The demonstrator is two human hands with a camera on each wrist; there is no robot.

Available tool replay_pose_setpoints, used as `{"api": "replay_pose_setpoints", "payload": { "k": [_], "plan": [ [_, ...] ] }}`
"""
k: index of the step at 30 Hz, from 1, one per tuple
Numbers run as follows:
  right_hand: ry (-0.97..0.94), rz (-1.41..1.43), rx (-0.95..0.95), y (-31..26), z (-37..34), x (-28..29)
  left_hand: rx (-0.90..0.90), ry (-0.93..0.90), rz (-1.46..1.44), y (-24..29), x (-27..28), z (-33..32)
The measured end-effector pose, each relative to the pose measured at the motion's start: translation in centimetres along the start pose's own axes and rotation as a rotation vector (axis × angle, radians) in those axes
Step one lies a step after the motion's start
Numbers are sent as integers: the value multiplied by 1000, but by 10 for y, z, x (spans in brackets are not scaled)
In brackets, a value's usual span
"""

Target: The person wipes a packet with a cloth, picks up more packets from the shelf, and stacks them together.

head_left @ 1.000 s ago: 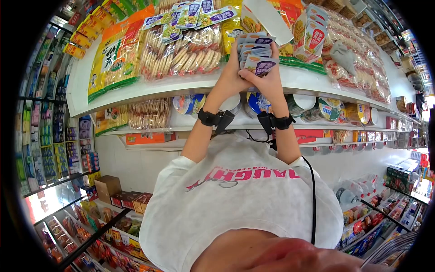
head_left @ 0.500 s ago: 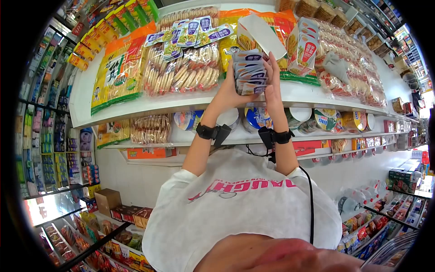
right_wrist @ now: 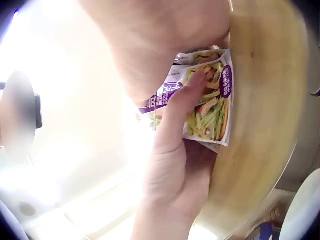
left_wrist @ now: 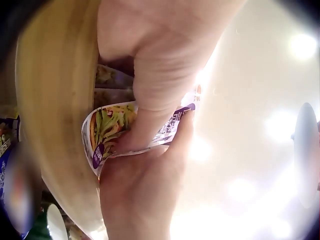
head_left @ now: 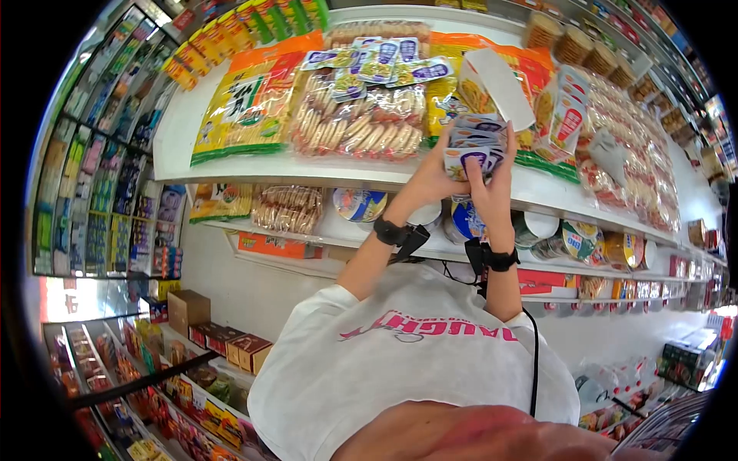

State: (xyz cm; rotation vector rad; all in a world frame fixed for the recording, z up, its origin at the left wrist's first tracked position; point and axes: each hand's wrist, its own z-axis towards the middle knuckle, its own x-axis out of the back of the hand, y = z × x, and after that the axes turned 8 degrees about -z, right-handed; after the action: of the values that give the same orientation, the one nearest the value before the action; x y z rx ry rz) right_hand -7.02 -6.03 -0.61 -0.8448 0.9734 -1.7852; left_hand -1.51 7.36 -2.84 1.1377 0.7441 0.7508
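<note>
Both hands hold a stack of small snack sachets [head_left: 461,160] in front of the shelf's front edge, in the head view. My left hand [head_left: 432,181] grips the stack along its left side. From the right, my right hand [head_left: 496,188] clasps it, thumb laid on the front sachet. In the right wrist view that thumb presses the printed face of a sachet [right_wrist: 215,117] with a purple label. The left wrist view shows the left hand [left_wrist: 142,192] low against the front sachet [left_wrist: 107,122], the right hand [left_wrist: 165,65] over it. Most far-side fingers are hidden.
Loose sachets [head_left: 378,63] lie on a clear bag of pale sticks [head_left: 357,127]. A tilted white carton [head_left: 503,88] stands behind the hands, and a carton of sachets [head_left: 565,119] to its right. Yellow snack bags [head_left: 250,107] lie left. Tubs [head_left: 357,204] line the shelf below.
The right hand's thumb left the front sachet, its fingers straightened along the stack's side, and now the thumb is back on the front. The shelf and hands have shifted right and down in view.
</note>
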Motion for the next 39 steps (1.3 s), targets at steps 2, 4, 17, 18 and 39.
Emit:
{"api": "replay_pose_setpoints", "payload": {
  "k": [2, 4, 17, 18, 39],
  "plan": [
    [-1, -21, -22, -2, -3, -2, 24, -7, -31, 3, 0, -1],
    [3, -26, -60, -7, -7, -5, 8, 44, 39, 2, -1, -4],
    [-228, -176, -127, 2, 0, 44, -98, 180, -124, 1, -7, 3],
    [-209, -197, -145, 3, -3, 45, -97, 184, -102, 3, -7, 3],
    [-221, -540, -132, 8, -10, 13, -13, 148, -48, 2, 3, 4]
  ]
}}
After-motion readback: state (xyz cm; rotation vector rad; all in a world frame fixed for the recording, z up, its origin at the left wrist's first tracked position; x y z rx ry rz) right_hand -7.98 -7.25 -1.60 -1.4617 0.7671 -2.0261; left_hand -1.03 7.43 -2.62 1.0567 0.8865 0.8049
